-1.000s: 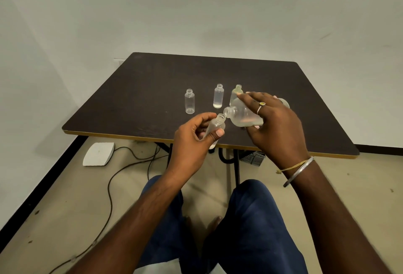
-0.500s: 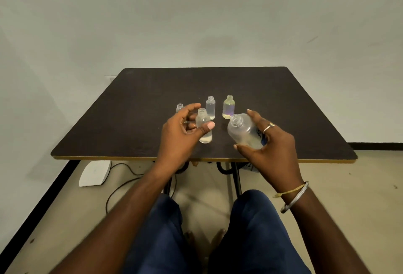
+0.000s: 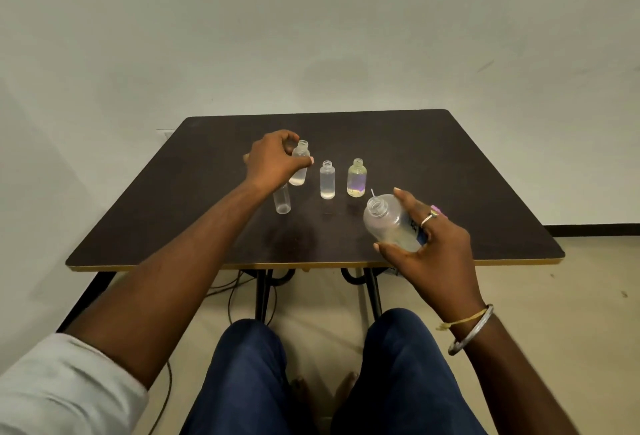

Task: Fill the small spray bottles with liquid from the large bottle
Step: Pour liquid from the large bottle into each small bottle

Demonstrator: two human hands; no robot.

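Nearest the table's point(image 3: 485, 174) front edge, the right hand point(image 3: 434, 249) wraps the uncapped large bottle point(image 3: 388, 223), tilted leftward. Farther out, the left arm reaches straight, its left hand point(image 3: 273, 160) pinching one small spray bottle point(image 3: 300, 167) beside three standing ones point(image 3: 327, 181).

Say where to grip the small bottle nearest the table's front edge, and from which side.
Grip the near bottle round its straight lower body, thumb and fingers on opposite sides, coming in from the front. It stands upright and that part is bare on the near side. The left hand, gripping the held bottle, sits just behind it, and the wrist hides its top.
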